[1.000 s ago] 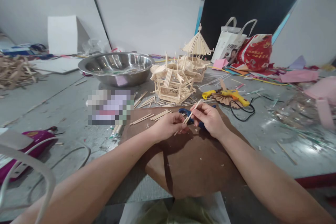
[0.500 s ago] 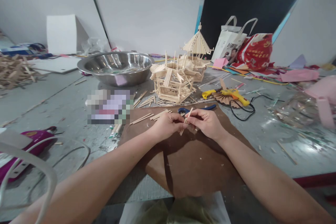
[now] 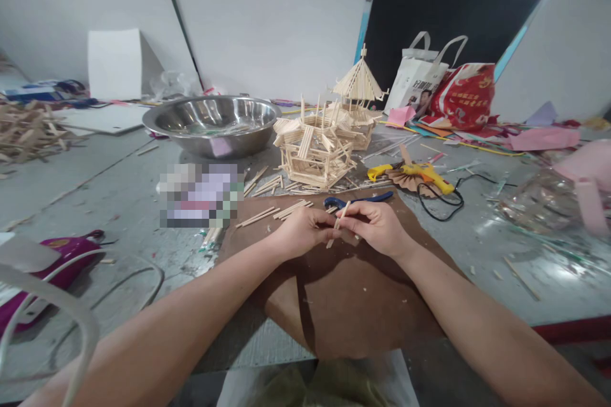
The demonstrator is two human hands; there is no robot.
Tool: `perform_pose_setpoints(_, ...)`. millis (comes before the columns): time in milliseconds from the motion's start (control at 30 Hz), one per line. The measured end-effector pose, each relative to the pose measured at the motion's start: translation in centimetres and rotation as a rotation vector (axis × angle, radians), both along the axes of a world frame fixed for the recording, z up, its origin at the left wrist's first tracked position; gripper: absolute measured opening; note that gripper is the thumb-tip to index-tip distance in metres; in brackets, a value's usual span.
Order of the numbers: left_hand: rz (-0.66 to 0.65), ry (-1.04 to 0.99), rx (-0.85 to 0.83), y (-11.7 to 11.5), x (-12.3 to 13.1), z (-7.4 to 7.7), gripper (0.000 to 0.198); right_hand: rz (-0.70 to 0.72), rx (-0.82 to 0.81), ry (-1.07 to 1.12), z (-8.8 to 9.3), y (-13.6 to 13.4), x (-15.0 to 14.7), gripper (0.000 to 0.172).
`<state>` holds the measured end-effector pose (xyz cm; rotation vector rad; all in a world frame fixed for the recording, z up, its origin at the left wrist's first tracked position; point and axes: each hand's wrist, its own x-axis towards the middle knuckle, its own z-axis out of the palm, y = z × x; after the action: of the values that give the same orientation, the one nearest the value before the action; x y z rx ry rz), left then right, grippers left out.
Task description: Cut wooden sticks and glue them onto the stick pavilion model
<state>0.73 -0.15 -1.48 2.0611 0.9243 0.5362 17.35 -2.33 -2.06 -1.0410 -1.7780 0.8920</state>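
Observation:
Between my two hands is a small piece of thin wooden sticks (image 3: 337,227), held above a brown sheet (image 3: 353,305). My left hand (image 3: 305,230) pinches it from the left, and the fingertips of my right hand (image 3: 375,226) grip it from the right. How the sticks join is partly hidden by my fingers. Just beyond my hands lies a blue-handled tool (image 3: 382,196), its working end hidden. Loose sticks (image 3: 291,209) rest on the sheet to the left. Farther back stands a stick-built pavilion model (image 3: 315,152) with an open top.
Behind it is a second model with a pointed roof (image 3: 361,79). A steel basin (image 3: 214,133) stands at the back left, and a yellow glue gun (image 3: 432,176) with a black cord lies right. A purple device (image 3: 67,261) and white cable (image 3: 86,311) are at the near left.
The held sticks and my fingertips have dipped slightly. Both hands keep their grip, and the things on the table stay where they were.

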Motion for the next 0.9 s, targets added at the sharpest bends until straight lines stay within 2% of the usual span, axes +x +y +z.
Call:
perform_pose_setpoints(400,0.000,-0.038,0.039,-0.06,-0.08,-0.24,0.020,0.009,-0.014,-0.004,-0.27,-0.03,-0.03,0.018)
perform_pose_setpoints(600,0.022,0.014,0.057,-0.10,-0.06,0.09,0.018,0.046,0.132,-0.085,-0.06,0.19,0.02,0.012)
perform_pose_setpoints(900,-0.052,0.097,0.113,0.12,-0.13,-0.29,0.025,0.076,0.194,-0.129,-0.28,0.36,0.14,0.010)
